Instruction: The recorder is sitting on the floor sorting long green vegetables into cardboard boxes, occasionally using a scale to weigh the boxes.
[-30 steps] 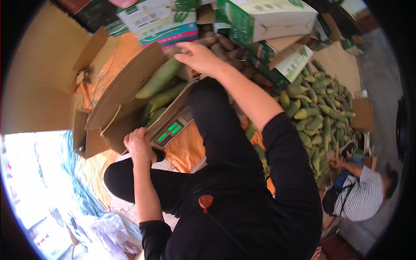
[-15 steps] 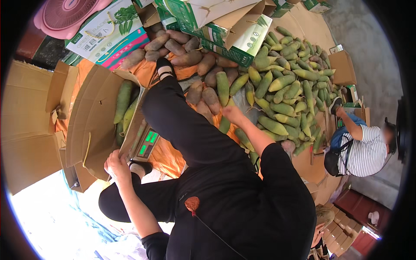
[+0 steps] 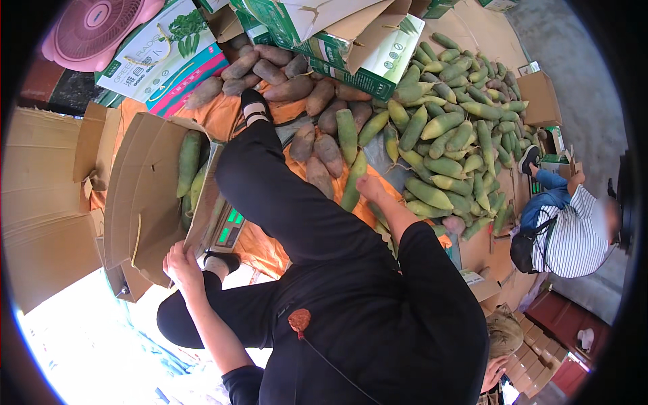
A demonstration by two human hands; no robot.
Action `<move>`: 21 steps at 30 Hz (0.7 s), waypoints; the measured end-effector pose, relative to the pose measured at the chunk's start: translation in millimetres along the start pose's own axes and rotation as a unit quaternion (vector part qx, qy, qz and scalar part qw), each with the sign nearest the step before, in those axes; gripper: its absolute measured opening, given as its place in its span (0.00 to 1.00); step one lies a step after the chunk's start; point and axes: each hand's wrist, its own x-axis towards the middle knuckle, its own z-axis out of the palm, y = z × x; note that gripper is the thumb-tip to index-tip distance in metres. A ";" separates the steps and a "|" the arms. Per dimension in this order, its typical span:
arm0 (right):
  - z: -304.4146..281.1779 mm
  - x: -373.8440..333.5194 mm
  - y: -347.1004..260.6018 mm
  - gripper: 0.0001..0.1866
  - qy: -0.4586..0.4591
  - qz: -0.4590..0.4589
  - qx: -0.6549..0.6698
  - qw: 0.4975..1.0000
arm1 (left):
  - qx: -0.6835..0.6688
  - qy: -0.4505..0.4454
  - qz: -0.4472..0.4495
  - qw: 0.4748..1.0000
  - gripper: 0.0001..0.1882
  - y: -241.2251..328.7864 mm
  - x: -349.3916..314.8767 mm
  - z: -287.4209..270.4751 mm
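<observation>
Gripping carton [image 3: 145, 185] with left hand [image 3: 183, 265]; beside green radish [image 3: 354, 174], right of carton, with right hand [image 3: 370, 188]; cannot tell whether gripping.

Open brown carton [image 3: 138, 196], left of frame, several green radishes [image 3: 189, 162] inside. Long green radish [image 3: 354, 181] lies slanted, frame centre.

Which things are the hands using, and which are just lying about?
Seemingly in use:
left hand at the open cardboard box
right hand beside a green radish
scale with green display

Probably just lying about:
pink fan
white-and-green cartons
</observation>
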 end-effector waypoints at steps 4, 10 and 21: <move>-14.7 23.3 -25.5 0.11 0.035 0.006 0.031 0.999 | 0.001 0.005 0.005 1.000 0.09 -5.5 -1.6 2.4; -45.2 51.5 -72.1 0.20 0.114 0.015 0.069 0.991 | -0.002 0.008 0.007 1.000 0.09 -3.1 -2.3 -0.4; -59.4 101.9 -111.6 0.43 0.149 0.073 0.098 0.981 | -0.013 0.013 0.004 1.000 0.06 -1.4 1.3 1.6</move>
